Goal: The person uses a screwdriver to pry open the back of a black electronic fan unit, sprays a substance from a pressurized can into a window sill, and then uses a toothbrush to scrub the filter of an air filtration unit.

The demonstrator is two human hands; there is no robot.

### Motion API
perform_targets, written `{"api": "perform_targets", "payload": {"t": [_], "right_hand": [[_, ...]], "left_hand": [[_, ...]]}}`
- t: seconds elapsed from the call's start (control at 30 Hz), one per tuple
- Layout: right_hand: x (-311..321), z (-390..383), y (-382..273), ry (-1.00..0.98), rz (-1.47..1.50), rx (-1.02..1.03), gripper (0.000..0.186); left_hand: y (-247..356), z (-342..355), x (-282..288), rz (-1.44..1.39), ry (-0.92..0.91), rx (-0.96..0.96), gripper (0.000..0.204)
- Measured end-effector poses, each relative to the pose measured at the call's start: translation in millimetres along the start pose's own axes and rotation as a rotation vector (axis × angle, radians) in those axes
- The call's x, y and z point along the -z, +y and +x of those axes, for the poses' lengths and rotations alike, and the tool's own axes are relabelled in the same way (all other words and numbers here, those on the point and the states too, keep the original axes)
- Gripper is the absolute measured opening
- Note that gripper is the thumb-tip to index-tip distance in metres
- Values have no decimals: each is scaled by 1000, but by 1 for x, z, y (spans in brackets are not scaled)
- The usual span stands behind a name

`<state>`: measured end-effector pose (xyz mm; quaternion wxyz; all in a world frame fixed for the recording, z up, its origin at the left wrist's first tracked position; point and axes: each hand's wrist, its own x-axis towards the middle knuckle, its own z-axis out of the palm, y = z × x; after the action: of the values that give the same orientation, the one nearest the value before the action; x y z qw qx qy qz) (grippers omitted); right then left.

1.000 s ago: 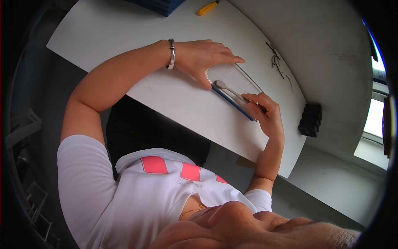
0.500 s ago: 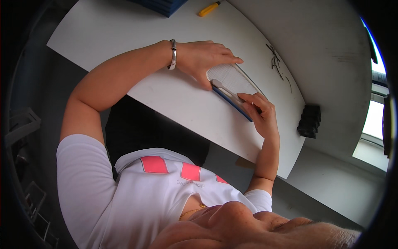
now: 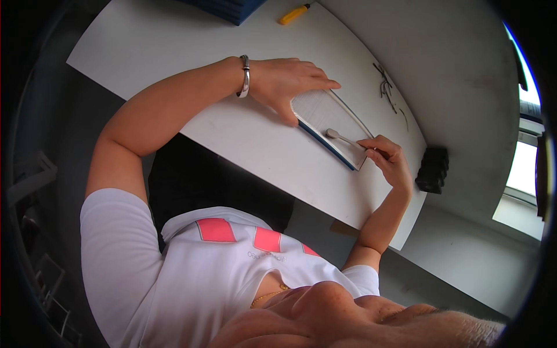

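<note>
A flat framed panel (image 3: 322, 110) with a fine-lined, pleated-looking white face and a blue near edge lies on the white table, resembling an air filter. My left hand (image 3: 290, 84), with a silver bracelet at the wrist, grips its left end, thumb on the near edge and fingers over the far edge. Between the thumb and fingers of my right hand (image 3: 387, 155) is a slim grey tool with a rounded head (image 3: 333, 134). That head sits over the panel's face near its right end; whether it touches cannot be made out.
Beyond the panel lie a yellow-handled tool (image 3: 295, 14) and some dark thin strips (image 3: 385, 88). A blue bin (image 3: 232, 8) stands at the far edge of view. Black stacked holders (image 3: 433, 170) are at the table's right end, beside a pale wall.
My right hand has moved right, drawing the grey tool's head from the panel's left end toward its right end. My left hand stays almost in place on the panel.
</note>
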<state>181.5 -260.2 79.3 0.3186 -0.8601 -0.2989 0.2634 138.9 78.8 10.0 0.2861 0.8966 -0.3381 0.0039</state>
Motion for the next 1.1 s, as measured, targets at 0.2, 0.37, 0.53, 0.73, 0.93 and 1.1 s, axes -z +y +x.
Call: {"api": "perform_targets", "payload": {"t": [0.2,0.37,0.53,0.73,0.93,1.1], "right_hand": [[-38,4,-37,166,-161,128,22],[3,-8,-10,109,-135,-21,22],[1,-1,-3,95,24,-95,20],[-54,9,-40,287,-174,93,21],[-35,4,-30,290,-163,87,20],[-15,2,-18,185,-3,-122,20]], "left_hand": [[-3,-2,1,9,4,1,105],[-1,-1,1,19,11,-9,103],[0,-1,0,26,12,11,101],[-3,-2,2,12,26,-22,97],[-1,-1,4,20,11,-29,96],[1,-2,2,25,12,-6,99]]}}
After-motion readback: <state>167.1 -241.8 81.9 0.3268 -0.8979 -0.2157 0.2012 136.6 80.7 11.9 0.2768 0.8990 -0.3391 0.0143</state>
